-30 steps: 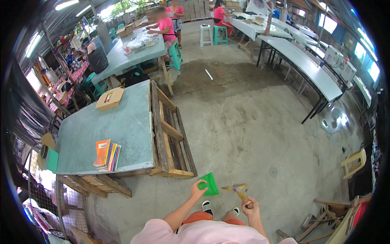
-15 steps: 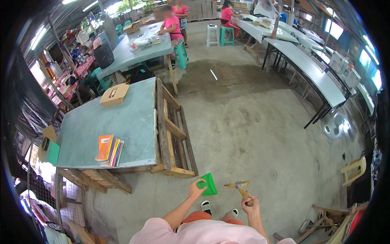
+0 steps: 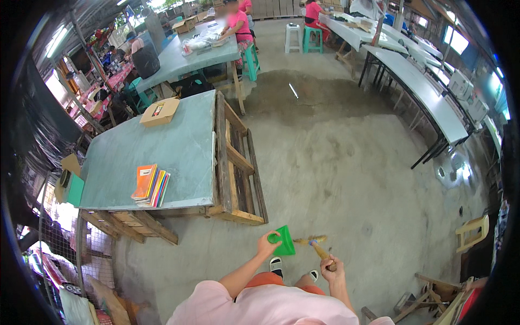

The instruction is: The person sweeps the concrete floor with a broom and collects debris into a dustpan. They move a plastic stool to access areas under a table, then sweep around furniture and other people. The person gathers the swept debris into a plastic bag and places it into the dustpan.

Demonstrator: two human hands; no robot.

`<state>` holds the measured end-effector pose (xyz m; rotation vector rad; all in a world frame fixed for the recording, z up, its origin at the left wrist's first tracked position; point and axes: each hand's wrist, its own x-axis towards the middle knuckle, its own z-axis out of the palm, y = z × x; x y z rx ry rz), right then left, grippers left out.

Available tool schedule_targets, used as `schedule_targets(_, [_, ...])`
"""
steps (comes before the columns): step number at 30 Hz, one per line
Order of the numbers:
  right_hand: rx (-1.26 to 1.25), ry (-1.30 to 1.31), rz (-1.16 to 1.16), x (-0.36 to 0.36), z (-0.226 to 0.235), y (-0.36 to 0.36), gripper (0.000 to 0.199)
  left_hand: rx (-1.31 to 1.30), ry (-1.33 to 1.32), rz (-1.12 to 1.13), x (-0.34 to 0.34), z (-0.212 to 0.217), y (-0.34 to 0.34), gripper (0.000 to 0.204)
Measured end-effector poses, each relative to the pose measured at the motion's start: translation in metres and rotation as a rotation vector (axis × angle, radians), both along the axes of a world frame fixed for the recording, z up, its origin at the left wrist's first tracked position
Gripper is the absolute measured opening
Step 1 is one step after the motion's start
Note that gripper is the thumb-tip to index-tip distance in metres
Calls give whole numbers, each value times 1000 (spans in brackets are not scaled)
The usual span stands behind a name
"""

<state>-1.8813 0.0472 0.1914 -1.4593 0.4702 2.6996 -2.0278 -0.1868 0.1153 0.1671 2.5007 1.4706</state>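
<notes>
My left hand [image 3: 267,245] is closed round the handle end of a green dustpan [image 3: 285,241], held low over the concrete floor in front of my feet. In my right hand [image 3: 332,267] is the handle of a short straw broom [image 3: 319,250] with a blue band below its grip. The broom's bristles fan out on the far side of that hand, with their left tip close to the dustpan's right edge. Whether the bristles touch the pan cannot be told. Any sweepings are too small to make out.
A green-topped wooden table [image 3: 184,146] at left holds a stack of colourful booklets [image 3: 151,187] and a cardboard piece [image 3: 160,112]. A damp patch [image 3: 309,100] darkens the floor ahead. Long white tables [image 3: 417,86] line the right; a cream plastic stool [image 3: 472,233] lies nearer. People sit farther off.
The broom's bristles have swung left, nearer the dustpan's edge. The dustpan has shifted slightly right and up in view. My head view has turned a little, moving the surroundings.
</notes>
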Motion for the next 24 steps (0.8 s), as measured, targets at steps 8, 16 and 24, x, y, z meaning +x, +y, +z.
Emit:
schedule_targets(8, [178,30,-2,32,-23,20,11,210,22,-94,-5,-18,37,28])
schedule_targets(16, [506,-125,198,122,11,23,20,293,-128,-150,2,-41,80,26])
schedule_targets(24, [962,-556,580,157,-2,80,46,131,-94,-392,-17,-71,151,28])
